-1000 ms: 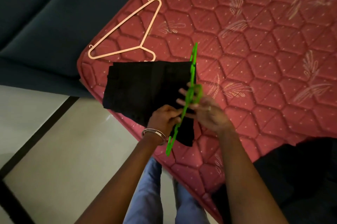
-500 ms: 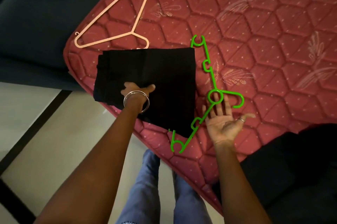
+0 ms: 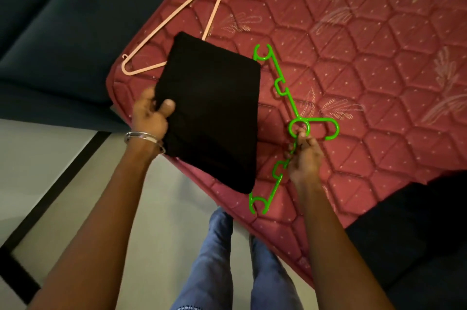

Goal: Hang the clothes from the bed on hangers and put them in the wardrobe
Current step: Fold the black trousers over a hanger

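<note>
The left hand (image 3: 151,115) grips the left edge of a folded black garment (image 3: 214,117) lying at the bed's (image 3: 366,57) corner. The right hand (image 3: 304,158) pinches the green hanger (image 3: 283,87) lying beside it on the red quilted mattress. A peach hanger (image 3: 177,21) lies partly under the garment. No writing is legible.

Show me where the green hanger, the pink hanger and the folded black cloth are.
green hanger (image 3: 285,87): head view, on its upper arm.
pink hanger (image 3: 174,18): head view, on its long straight bar.
folded black cloth (image 3: 212,112): head view, on the middle of its top face.
</note>
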